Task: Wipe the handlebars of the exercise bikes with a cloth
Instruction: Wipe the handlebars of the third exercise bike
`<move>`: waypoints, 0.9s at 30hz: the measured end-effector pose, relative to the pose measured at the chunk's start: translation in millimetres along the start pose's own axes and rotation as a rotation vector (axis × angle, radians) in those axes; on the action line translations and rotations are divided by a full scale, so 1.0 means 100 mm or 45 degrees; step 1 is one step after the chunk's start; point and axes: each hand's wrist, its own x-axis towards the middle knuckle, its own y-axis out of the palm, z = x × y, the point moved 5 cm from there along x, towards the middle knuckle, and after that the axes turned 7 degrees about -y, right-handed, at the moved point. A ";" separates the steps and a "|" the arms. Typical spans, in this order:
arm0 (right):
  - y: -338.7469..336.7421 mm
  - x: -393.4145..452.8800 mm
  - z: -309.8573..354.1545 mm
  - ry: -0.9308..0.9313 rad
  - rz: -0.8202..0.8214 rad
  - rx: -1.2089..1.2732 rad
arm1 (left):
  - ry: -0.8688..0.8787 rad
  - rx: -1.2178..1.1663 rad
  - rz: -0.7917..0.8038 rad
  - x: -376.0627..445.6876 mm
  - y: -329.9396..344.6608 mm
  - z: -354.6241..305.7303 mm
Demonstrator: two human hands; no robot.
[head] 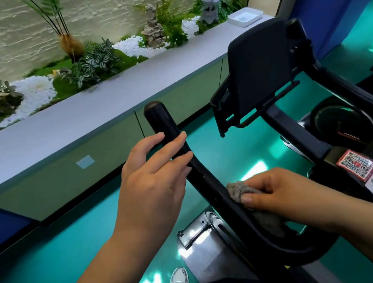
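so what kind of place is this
Most likely a gym or fitness studio. A person stands at an exercise bike, wiping its black handlebar with a cloth. Under it is a glossy teal floor, and behind a grey ledge lies a decorative indoor garden.

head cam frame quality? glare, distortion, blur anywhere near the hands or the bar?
Head view: wide-angle bend, the grey ledge bows; white glare patches on the teal floor and the bike's metal housing; left hand slightly soft beside the handlebar, fingers straight; right hand and its cloth readable; black bar surface shows little detail.
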 end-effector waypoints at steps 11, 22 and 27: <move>-0.08 -0.03 0.10 -0.110 0.123 -0.203 | -0.109 0.003 0.049 -0.13 0.02 -0.23; -0.11 -0.08 0.19 -0.251 0.166 -0.475 | -0.320 0.031 0.167 -0.19 0.04 -0.34; -0.26 -0.40 0.03 -0.186 0.461 -0.582 | -0.424 0.054 0.170 -0.12 -0.05 -0.28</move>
